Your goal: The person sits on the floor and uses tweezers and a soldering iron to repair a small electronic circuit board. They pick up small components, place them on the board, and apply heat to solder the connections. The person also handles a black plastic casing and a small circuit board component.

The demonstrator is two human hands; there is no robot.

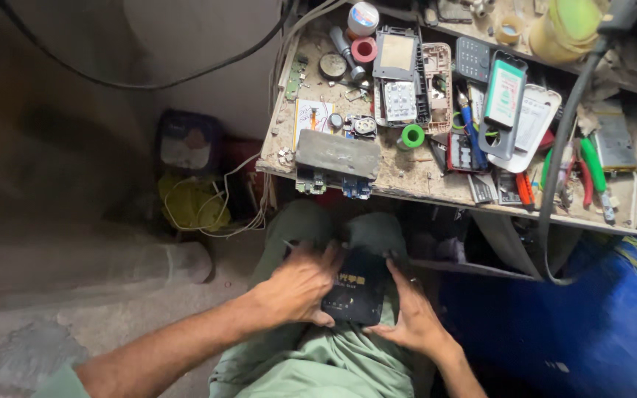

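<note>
Black flat battery [357,289] on lap, left fingers [317,259] and right fingers [398,284] clasping its opposite edges

Dark flat device [357,289] on the lap is looking like matt black plastic, faintly sheened, with the left hand [300,286] and right hand [411,318] pressing its sides. Trousers [318,365] are showing as soft matt green cloth, creased. Workbench top [414,173] is reading as worn wood, rough, dusty and scratched. Grey slab [337,153] at its near edge is appearing dull, scuffed metal. Phone shells [398,70] are looking like smooth grey plastic. Green tape roll [412,135] is shining slightly. Plier handles [591,163] far right are showing glossy green and red plastic. Floor [53,335] at left is looking like rough bare concrete.
</note>
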